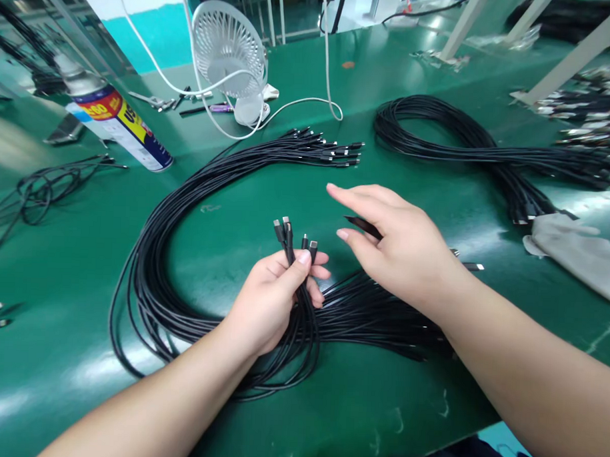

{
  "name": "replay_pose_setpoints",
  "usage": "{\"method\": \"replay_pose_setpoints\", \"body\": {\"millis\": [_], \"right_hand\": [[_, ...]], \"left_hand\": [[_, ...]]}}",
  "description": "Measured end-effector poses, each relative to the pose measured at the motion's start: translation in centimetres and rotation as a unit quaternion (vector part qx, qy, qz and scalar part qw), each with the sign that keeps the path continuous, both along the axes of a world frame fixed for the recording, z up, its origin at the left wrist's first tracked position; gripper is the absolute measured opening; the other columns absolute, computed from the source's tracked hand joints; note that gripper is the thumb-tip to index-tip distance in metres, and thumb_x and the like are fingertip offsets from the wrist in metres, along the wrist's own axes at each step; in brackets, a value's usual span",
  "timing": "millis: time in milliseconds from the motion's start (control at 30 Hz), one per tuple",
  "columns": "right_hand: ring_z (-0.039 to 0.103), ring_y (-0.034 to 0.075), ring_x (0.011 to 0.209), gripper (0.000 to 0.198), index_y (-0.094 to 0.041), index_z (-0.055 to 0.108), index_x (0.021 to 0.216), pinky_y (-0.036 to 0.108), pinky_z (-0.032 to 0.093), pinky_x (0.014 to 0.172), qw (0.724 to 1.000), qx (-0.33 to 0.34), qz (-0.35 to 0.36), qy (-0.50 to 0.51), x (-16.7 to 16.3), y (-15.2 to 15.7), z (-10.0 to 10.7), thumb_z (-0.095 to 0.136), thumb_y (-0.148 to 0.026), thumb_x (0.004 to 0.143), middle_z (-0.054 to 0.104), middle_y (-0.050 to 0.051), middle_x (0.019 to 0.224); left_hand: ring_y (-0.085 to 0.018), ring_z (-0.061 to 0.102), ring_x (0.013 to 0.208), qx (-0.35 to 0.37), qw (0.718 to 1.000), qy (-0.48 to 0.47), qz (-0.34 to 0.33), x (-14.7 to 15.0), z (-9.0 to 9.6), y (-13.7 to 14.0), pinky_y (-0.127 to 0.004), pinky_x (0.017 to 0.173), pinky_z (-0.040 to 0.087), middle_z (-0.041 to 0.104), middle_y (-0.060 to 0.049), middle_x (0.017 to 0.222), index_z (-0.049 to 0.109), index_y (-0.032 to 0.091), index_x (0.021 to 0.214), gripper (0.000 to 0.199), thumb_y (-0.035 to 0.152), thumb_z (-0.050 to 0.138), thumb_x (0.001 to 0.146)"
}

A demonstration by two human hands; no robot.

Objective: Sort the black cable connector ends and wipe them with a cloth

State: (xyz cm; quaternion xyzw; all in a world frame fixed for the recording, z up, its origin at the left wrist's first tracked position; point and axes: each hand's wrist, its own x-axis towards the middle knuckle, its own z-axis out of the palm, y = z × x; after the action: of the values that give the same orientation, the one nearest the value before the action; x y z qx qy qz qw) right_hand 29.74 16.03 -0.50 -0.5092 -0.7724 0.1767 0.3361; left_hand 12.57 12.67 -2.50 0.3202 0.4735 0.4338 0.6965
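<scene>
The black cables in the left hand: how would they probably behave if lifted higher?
The black cables would probably sag, since they are thin and bend in loose loops below the left hand. They may spring back rather than crease, as their bends are round. Their connectors might spread if released, since they point slightly apart.

You worked in workshop. Indicators: green workbench point(296, 188) carried looped black cable bundles point(157, 250) in quantity; spray can point(118, 122) and small fan point(228, 49) stood on same surface; pale posts point(578, 55) rose at your right; metal bars point(282, 14) showed beyond far edge.
</scene>
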Motion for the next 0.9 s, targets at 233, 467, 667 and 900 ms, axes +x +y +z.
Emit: {"method": "replay_pose_setpoints", "body": {"millis": [233, 467, 667, 900], "right_hand": [[0.061, 0.014, 0.081, 0.012, -0.019, 0.071, 0.085, 0.026, 0.047, 0.075, 0.992, -0.073, 0.082, 0.058, -0.9, -0.3, -0.2, 0.060, -0.022, 0.089, 0.066, 0.002, 0.086], [0.052, 0.010, 0.063, 0.019, -0.016, 0.057, 0.067, 0.023, 0.039, 0.060, 0.994, -0.046, 0.071, 0.064, -1.1, -0.4, 1.0, 0.057, -0.013, 0.086, 0.057, -0.002, 0.068], [0.052, 0.011, 0.063, 0.021, -0.017, 0.056, 0.066, 0.023, 0.037, 0.058, 0.997, -0.060, 0.044, 0.030, -0.7, 0.1, 0.4, 0.057, -0.018, 0.087, 0.057, -0.001, 0.067], [0.051, 0.011, 0.050, 0.022, -0.019, 0.069, 0.102, 0.024, 0.038, 0.051, 0.998, -0.062, -0.006, -0.005, -0.2, 0.9, -0.1, 0.051, -0.022, 0.088, 0.064, -0.002, 0.062]], "left_hand": [[-0.008, 0.056, 0.048, 0.012, 0.999, -0.019, -0.036, -0.1, 0.1, 0.0, -0.022, 0.055, 0.044, 0.070, -0.004, 0.069, 0.071, 0.012, 0.074, 0.021, 0.032, 0.071, 0.081], [-0.011, 0.067, 0.062, -0.012, 0.997, -0.077, 0.004, -0.2, 0.2, 0.0, -0.022, 0.062, 0.053, 0.074, -0.006, 0.086, 0.072, 0.013, 0.094, 0.018, 0.027, 0.068, 0.084], [-0.018, 0.070, 0.067, -0.027, 0.993, -0.114, -0.021, -0.3, 0.7, -0.1, -0.026, 0.057, 0.054, 0.073, -0.007, 0.082, 0.069, 0.014, 0.074, 0.024, 0.037, 0.074, 0.078], [-0.007, 0.044, 0.048, -0.025, 0.989, -0.114, -0.086, -0.3, 0.6, -0.2, -0.022, 0.047, 0.038, 0.058, -0.003, 0.060, 0.074, 0.011, 0.075, 0.022, 0.032, 0.071, 0.080]]}}
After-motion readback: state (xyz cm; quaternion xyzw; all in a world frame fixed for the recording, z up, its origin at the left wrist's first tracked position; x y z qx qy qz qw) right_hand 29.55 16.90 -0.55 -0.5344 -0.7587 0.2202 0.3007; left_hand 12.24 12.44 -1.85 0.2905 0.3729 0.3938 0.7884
